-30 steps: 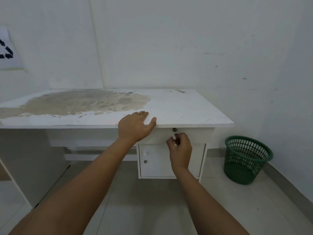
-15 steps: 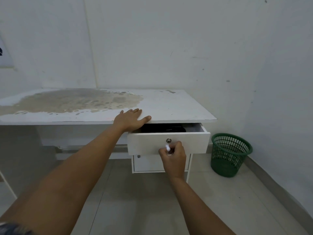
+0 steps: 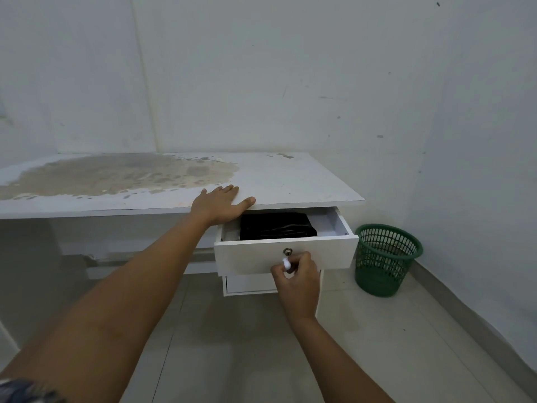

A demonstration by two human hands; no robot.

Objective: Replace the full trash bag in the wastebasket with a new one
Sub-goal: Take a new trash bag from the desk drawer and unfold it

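Under the counter [image 3: 290,181] drawer [image 3: 286,257] now pulled open, right hand [image 3: 296,279] pinching knob [image 3: 287,263], left hand [image 3: 220,203] flat and empty, black bags [image 3: 276,226] reachable, bin [image 3: 385,258] unlined

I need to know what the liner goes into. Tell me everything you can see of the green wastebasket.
The green wastebasket is a round plastic-looking bin with lattice walls pierced by rows of slots, a solid rim and a slight taper toward its base. It stands upright on the tiled floor in the corner, beside the desk's open drawer, near the wall. No bag shows at its rim. Neither hand touches it.
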